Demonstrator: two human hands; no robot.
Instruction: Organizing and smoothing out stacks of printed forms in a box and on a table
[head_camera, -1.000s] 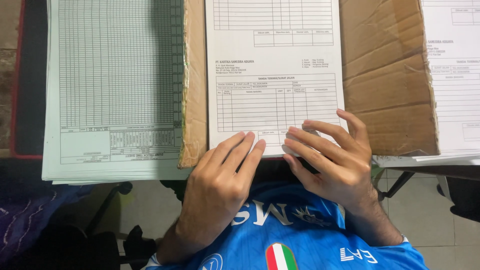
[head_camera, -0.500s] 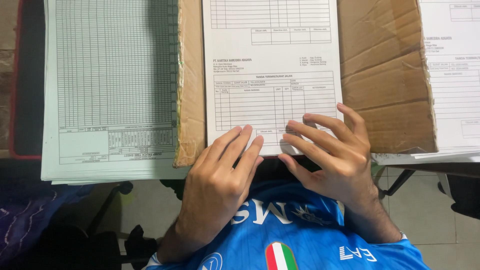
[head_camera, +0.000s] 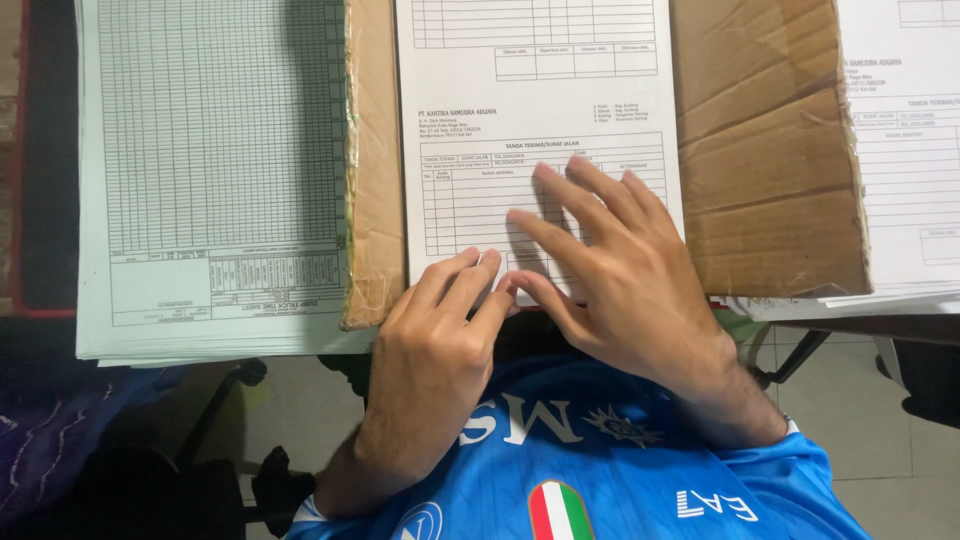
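right hand (head_camera: 620, 265) slid up the white form (head_camera: 540, 130), fingers flat, grip open | left hand (head_camera: 440, 340) at 7 o'clock pins its bottom edge, open | we read form as on cardboard (head_camera: 770, 160), centre tabletop

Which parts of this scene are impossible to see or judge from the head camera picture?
- White form sheet: top cut off by the picture's edge; bottom edge hidden under the left hand and right hand.
- Right paper stack: cut off at right.
- Table under the cardboard: mostly covered.
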